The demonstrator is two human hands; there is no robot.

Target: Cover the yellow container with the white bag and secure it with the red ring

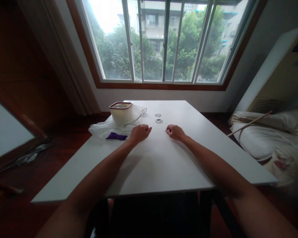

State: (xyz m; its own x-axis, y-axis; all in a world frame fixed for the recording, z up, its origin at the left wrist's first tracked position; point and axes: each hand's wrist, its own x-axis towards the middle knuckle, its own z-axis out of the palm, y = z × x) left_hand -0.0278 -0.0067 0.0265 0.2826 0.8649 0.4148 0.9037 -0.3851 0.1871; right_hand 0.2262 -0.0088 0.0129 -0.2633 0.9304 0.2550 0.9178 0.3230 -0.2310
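On the white table (161, 158), my left hand (139, 133) rests with its fingers curled in and shows nothing held. My right hand (175, 132) lies across from it, also curled, with no object visible in it. Just beyond the gap between them sit two small round metallic-looking pieces: a flat disc with a dark centre (159, 121) and a thinner ring-like piece (158, 115) behind it. Left of my left hand is a small dark purple packet or cloth (116, 136). It lies at the edge of a crumpled clear plastic bag (99, 129).
A cream container with a brown rim (121, 114) stands at the table's far left, against the bag. To the right, a thin stick (249, 123) leans over a pale covered couch (258, 135). A wide window (164, 43) is beyond the table.
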